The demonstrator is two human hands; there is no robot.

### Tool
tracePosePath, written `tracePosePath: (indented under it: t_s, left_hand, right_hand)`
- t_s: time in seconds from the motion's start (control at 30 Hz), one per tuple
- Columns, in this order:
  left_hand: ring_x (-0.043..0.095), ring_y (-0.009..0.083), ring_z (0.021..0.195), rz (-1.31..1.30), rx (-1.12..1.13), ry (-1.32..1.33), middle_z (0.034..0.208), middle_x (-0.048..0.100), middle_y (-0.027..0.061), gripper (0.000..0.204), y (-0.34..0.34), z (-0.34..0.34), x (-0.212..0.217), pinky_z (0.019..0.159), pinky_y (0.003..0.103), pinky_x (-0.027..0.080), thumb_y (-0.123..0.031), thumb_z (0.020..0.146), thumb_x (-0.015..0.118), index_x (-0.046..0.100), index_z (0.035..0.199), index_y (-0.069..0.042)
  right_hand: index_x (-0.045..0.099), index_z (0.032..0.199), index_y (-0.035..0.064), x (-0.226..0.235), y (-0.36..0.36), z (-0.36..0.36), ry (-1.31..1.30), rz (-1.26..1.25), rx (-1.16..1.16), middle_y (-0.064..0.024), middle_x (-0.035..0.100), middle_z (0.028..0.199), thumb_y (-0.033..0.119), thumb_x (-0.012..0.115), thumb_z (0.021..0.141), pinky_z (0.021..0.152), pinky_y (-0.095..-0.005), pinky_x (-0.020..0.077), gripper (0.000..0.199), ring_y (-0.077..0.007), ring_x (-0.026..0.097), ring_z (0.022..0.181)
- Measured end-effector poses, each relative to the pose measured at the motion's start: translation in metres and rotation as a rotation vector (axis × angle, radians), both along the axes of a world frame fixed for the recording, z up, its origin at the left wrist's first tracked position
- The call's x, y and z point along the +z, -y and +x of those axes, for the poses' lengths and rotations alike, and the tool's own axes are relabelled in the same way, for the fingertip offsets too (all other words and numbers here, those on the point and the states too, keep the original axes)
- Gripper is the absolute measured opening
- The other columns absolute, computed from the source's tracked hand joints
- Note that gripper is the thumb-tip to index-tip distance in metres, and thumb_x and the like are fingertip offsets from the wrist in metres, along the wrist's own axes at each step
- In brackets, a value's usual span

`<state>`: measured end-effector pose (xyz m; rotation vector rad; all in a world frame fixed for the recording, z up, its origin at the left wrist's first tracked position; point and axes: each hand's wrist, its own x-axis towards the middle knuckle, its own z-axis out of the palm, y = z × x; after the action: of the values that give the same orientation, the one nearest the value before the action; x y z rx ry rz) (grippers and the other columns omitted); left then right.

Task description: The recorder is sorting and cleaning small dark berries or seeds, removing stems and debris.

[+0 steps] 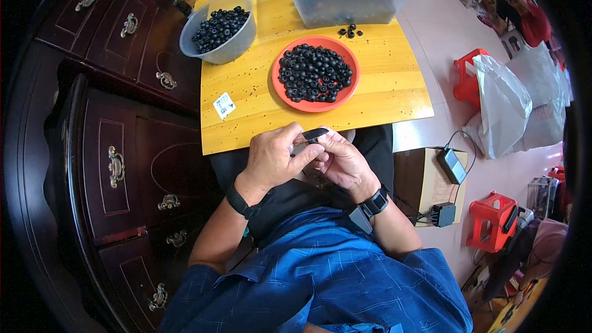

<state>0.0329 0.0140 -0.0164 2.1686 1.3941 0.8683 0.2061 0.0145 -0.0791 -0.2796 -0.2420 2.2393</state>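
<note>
My left hand [271,157] and my right hand [345,161] meet at the table's near edge, above my lap. Between their fingertips is a small black piece [316,134] with a curved, smooth top. Fingers and thumbs of both hands close around it, and its lower part is hidden. Just beyond my hands, an orange-red plate [277,93] carries a heap of small round black parts [311,74], several showing a hole.
The yellow table [382,95] also bears a round clear tub [225,55] and a rectangular clear bin [345,12], both with black parts. Loose parts [351,32] and a white label [224,105] lie there. Dark drawers [117,166] stand left; red stools [490,219] and a cardboard box [425,179] stand right.
</note>
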Motion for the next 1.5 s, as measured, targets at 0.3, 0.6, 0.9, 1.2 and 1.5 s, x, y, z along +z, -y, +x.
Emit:
tracePosePath:
  t_s: [0.3,0.6,0.9,1.2,1.5]
  left_hand:
    - [0.061,0.0272,0.055,0.055,-0.007,-0.032,0.064,0.061,0.0094,0.040,0.000,0.001,0.000,0.051,0.036,0.046,-0.042,0.085,0.073,0.059,0.078,-0.006]
    - [0.063,0.0328,0.059,-0.003,-0.014,-0.097,0.063,0.061,0.0122,0.038,0.003,-0.002,-0.006,0.053,0.041,0.048,-0.037,0.087,0.072,0.057,0.073,-0.006]
    - [0.062,0.0253,0.060,-0.160,0.224,-0.012,0.072,0.063,0.0130,0.037,-0.015,-0.028,-0.006,0.057,0.035,0.048,-0.033,0.088,0.072,0.057,0.103,-0.003]
    - [0.061,0.0293,0.111,-0.098,0.361,-0.017,0.118,0.060,0.0197,0.058,-0.057,-0.083,-0.055,0.095,0.036,0.047,0.002,0.086,0.057,0.040,0.141,-0.004]
    - [0.061,0.0323,0.110,0.096,0.247,-0.142,0.123,0.058,0.0203,0.048,-0.036,-0.046,-0.015,0.096,0.039,0.047,-0.006,0.084,0.067,0.054,0.129,-0.001]
  right_hand:
    - [0.059,0.104,0.0066,-0.005,0.002,0.000,-0.014,-0.022,-0.002,0.0013,0.060,0.087,0.014,0.061,0.097,0.064,-0.0210,0.0458,0.011,-0.0060,0.053,0.069]
    - [0.060,0.102,0.0064,-0.004,0.002,-0.002,0.052,-0.075,-0.018,0.0001,0.061,0.084,0.012,0.061,0.097,0.061,-0.0220,0.0488,0.008,-0.0076,0.054,0.066]
    - [0.060,0.103,0.0089,-0.005,-0.002,0.002,-0.001,-0.099,-0.044,-0.0014,0.063,0.093,0.018,0.063,0.096,0.062,-0.0233,0.0453,0.011,-0.0081,0.052,0.067]
    - [0.060,0.102,0.0093,-0.007,-0.002,-0.004,0.020,-0.115,0.011,-0.0016,0.063,0.093,0.021,0.063,0.096,0.062,-0.0232,0.0443,0.013,-0.0080,0.050,0.067]
    - [0.062,0.100,0.0080,-0.011,-0.005,0.003,0.148,-0.140,-0.029,-0.0003,0.065,0.089,0.022,0.064,0.096,0.058,-0.0215,0.0486,0.015,-0.0066,0.055,0.066]
